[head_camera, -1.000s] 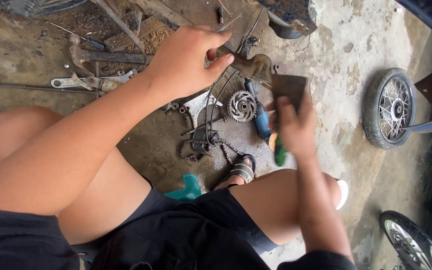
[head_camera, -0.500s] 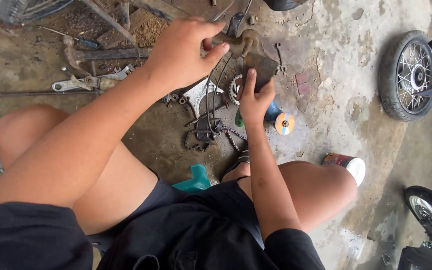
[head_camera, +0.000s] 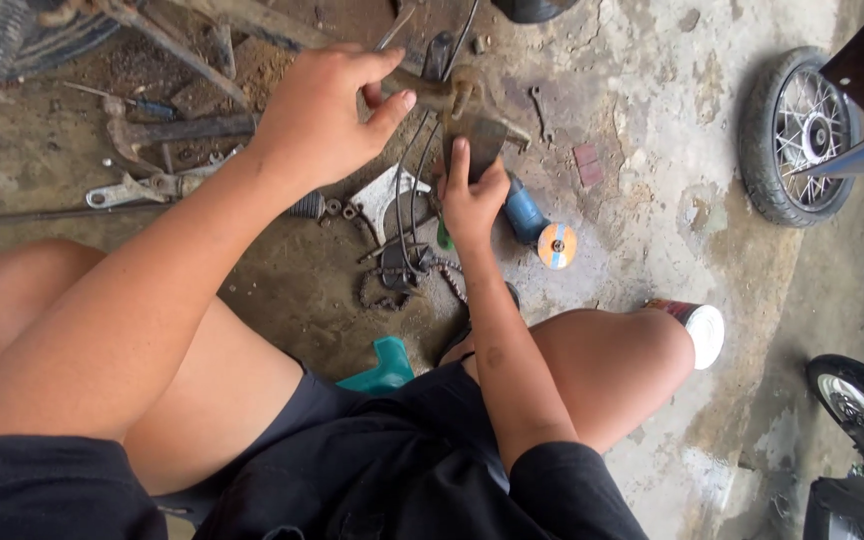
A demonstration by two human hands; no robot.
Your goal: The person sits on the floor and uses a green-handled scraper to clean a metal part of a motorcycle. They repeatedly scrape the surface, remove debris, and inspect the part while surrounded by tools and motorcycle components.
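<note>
you are squatting on a stained concrete floor [head_camera: 652, 110], looking down past your bare knees. your left hand [head_camera: 327, 115], in the upper middle of the frame, is clenched around a rusty metal part [head_camera: 432, 90], thumb pressed to its side. your right hand [head_camera: 472, 195], just below and right of it, grips a small dark flat block [head_camera: 480, 140] and holds it against the same part, index finger laid up along the block. the part sits upper centre, between both hands, with thin cables [head_camera: 407, 190] running down from it to a greasy chain [head_camera: 377, 290] on the floor. judging by the rust on the part and the pieces lying loose, the work looks mid-way: the part is braced and being worked, nothing looks finished or refitted. room is tight. a blue grinder [head_camera: 537, 225] with an orange disc lies just right of your right hand, near your wrist. a wrench [head_camera: 137, 188] and a hammer [head_camera: 177, 130] lie at left, beyond your left forearm. a teal object [head_camera: 382, 365] sits between your knees. a spoked wheel [head_camera: 797, 135] stands at the upper right, well apart, and another wheel [head_camera: 862, 400] sits at the lower right edge. the barest floor is to the right of the grinder, toward the centre right of the frame.
</note>
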